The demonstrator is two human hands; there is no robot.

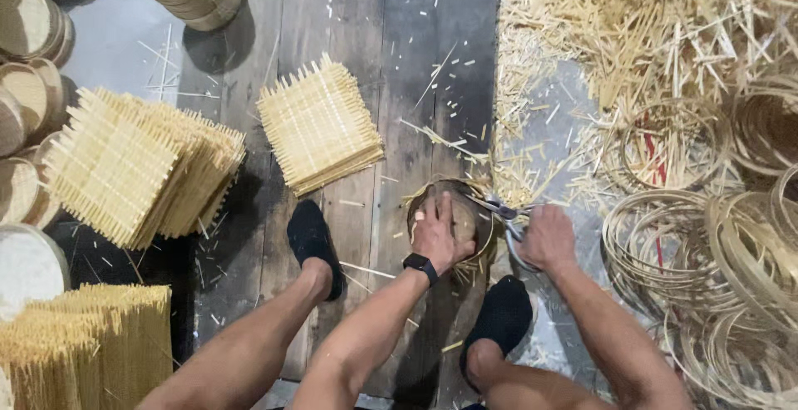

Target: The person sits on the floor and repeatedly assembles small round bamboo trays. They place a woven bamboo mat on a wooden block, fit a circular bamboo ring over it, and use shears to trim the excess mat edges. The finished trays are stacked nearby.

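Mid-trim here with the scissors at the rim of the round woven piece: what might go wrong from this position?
1. The left hand presses on the round woven bamboo tray right beside the metal scissors in the right hand; a slip could nick the fingers.
2. Protruding bamboo ends may splinter or fly when cut.
3. Loose pale bamboo offcuts litter the dark wooden floor around the black-socked feet; sharp slivers could pierce a sock.

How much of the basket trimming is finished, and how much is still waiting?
Finished-looking round baskets are stacked at the far left. In hand: the left hand presses down one round woven piece while the right hand works scissors at its edge. Waiting: square woven mats, another stack, and loose hoops.
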